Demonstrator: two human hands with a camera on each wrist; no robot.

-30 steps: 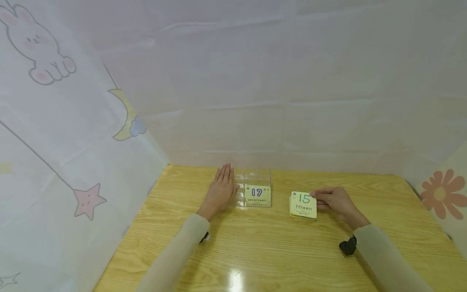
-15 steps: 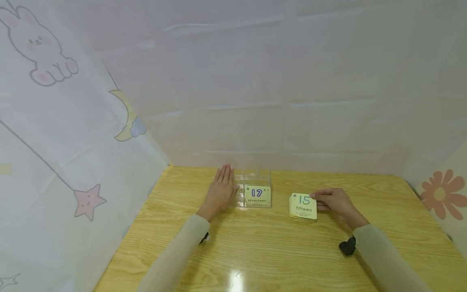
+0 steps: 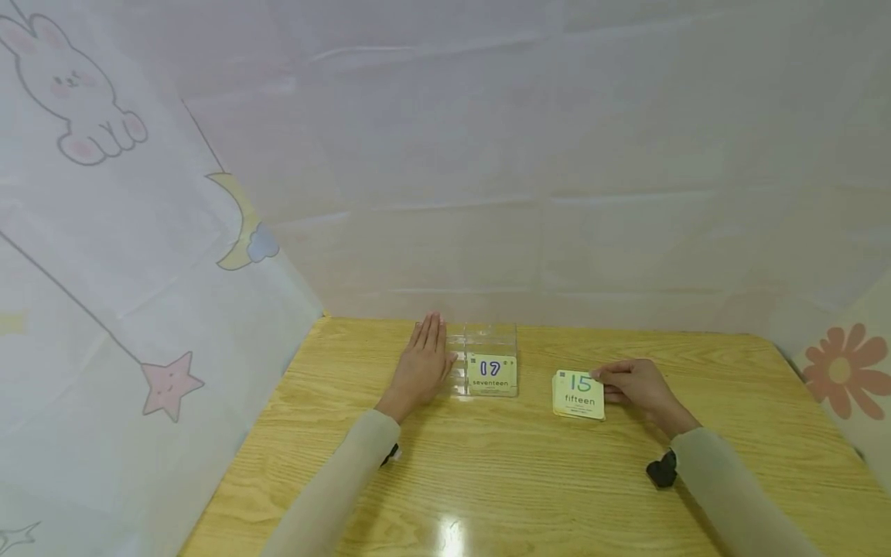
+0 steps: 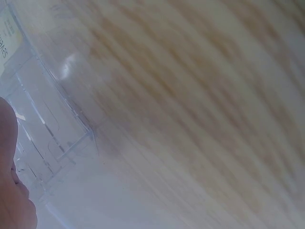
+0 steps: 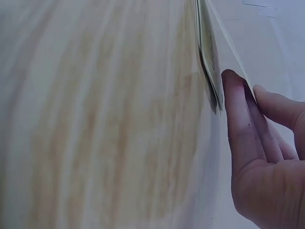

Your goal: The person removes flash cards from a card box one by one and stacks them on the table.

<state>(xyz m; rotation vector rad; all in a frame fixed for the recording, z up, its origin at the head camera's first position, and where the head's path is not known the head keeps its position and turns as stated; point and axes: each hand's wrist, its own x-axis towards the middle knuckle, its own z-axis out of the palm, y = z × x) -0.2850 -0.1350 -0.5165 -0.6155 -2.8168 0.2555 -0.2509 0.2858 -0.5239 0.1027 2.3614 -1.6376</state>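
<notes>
My left hand (image 3: 421,363) lies with straight fingers over the left part of a clear plastic card holder (image 3: 490,335) at the back of the table. A "17 seventeen" number card (image 3: 493,375) sits in the holder's right half. To the right, my right hand (image 3: 642,385) pinches the right edge of a "15 fifteen" number card (image 3: 580,396), thumb on its face and fingers behind. That card is the top one of a small stack. In the right wrist view its held edge is raised from the cards beneath (image 5: 208,57), with fingertips in the gap.
The wooden table (image 3: 515,480) ends at a pale fabric backdrop (image 3: 445,170) close behind the holder. Printed fabric also rises along the left and right sides. A dark device (image 3: 663,469) is worn at the right wrist.
The fifteen card has dipped very slightly toward the stack under it. Both hands otherwise stay in place, and the holder with the seventeen card has not moved.
</notes>
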